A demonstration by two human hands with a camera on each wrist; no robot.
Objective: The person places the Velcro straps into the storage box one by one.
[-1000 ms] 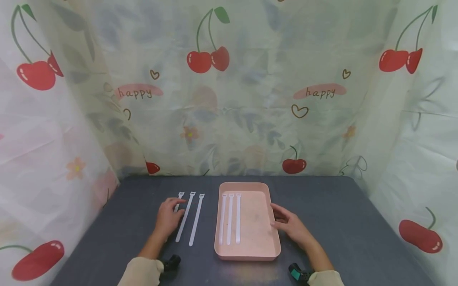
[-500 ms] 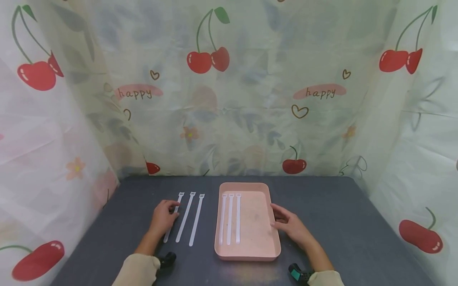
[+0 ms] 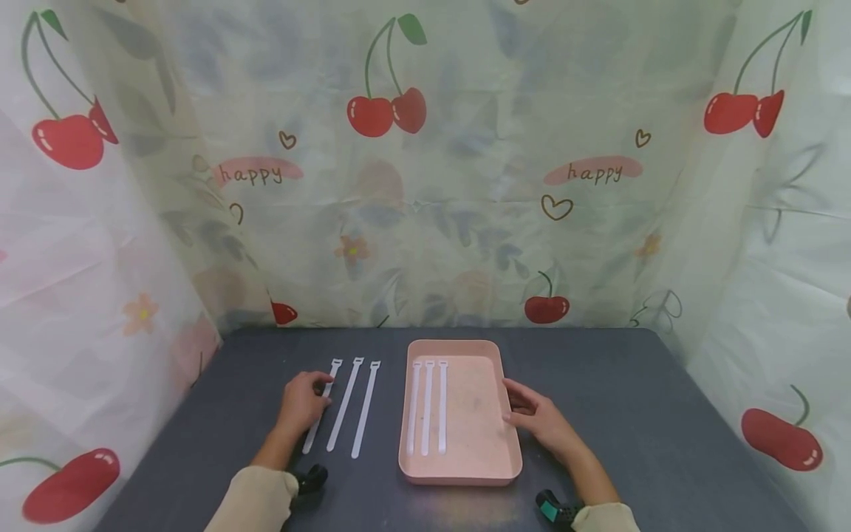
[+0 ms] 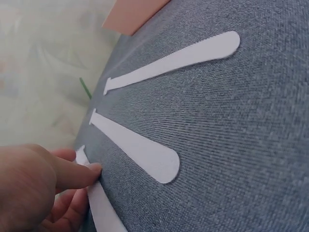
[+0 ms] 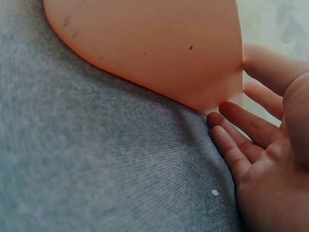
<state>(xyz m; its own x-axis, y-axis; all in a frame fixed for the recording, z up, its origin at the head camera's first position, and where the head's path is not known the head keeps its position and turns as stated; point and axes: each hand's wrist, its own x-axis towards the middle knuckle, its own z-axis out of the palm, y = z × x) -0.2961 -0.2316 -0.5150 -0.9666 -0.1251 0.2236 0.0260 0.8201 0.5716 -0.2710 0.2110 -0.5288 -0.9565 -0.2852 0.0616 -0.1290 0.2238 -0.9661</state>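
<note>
My left hand [image 3: 302, 403] pinches the leftmost white hook-and-loop cable tie [image 4: 104, 210] between thumb and fingers, near its slotted head. Part of that tie is hidden behind the hand in the head view. Just to its right lie two more ties, a middle one [image 3: 345, 406] and a right one [image 3: 366, 411], flat and slanted on the dark cloth. A pink tray [image 3: 480, 421] holds another three ties [image 3: 428, 410], lined up side by side in its left half. My right hand [image 3: 548, 427] rests its extended fingertips against the tray's right wall.
A dark grey cloth [image 3: 598, 384] covers the table. Behind and on both sides hang curtains [image 3: 465, 244] printed with cherries. Black bands are on both wrists, the right one [image 3: 555, 510] with a green face.
My left hand has moved left from over the middle tie to the leftmost one and taken hold of it. That tie has shifted very slightly. The right hand and tray stay put.
</note>
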